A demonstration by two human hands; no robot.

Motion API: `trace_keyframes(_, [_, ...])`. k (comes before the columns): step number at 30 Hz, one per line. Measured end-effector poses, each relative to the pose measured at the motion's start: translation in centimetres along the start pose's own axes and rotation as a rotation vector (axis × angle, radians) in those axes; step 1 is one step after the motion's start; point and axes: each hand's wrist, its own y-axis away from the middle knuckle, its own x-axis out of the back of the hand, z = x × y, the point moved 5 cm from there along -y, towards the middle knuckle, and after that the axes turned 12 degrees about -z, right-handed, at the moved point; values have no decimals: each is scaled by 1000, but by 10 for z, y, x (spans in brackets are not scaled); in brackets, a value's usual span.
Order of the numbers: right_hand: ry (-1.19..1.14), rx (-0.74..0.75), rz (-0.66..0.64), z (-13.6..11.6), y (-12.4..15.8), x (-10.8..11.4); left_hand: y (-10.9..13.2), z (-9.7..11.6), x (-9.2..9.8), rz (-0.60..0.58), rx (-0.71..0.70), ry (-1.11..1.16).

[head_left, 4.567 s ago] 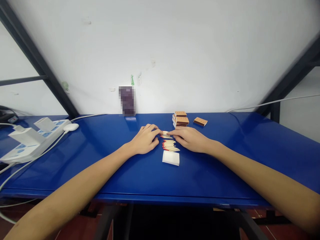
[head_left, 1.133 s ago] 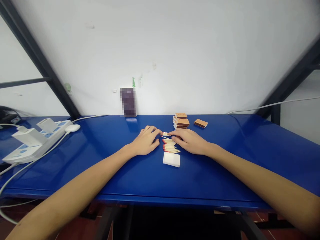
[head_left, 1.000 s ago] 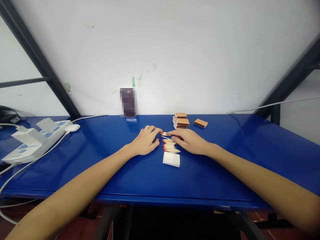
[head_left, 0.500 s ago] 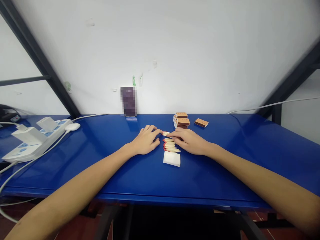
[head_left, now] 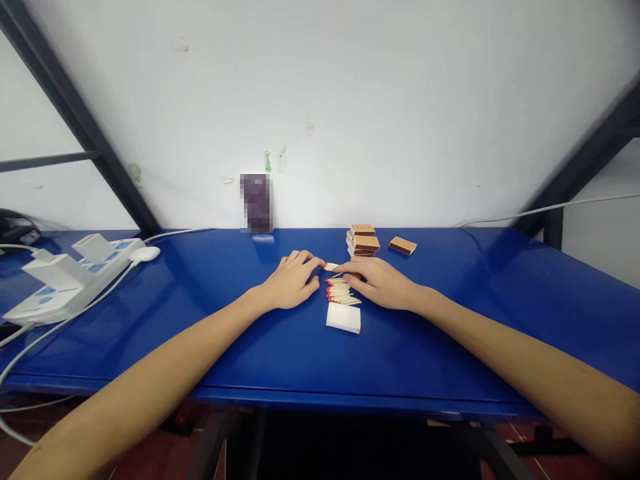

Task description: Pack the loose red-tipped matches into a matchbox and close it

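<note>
Wooden matches with red heads lie in two groups on the blue table. The nearer, larger group of matches spreads in a row with heads to the left. Farther back, a small bunch of matches sits between my hands. My left hand rests with fingers apart, its index fingertip at the head end of that bunch. From the other side, my right hand has its index finger stretched out over the stick ends. Its thumb is apart, beside a single match. In front lies a white matchbox tray.
Behind my right hand stands a stack of matchboxes, with a matchbox sleeve to its right. A power strip with white chargers and cables occupies the left. A pixelated dark box leans at the wall.
One match at the far side of the larger group has shifted slightly away, toward the small bunch. Both hands stay in nearly the same place.
</note>
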Motion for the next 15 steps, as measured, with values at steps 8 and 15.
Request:
trace_keyframes(8, [-8,50,-30,-2,-1,0,0,1,0,4,-7,-6])
trace_keyframes(15, [-40,63,2,-2,-1,2,0,5,1,-8,-96,-19])
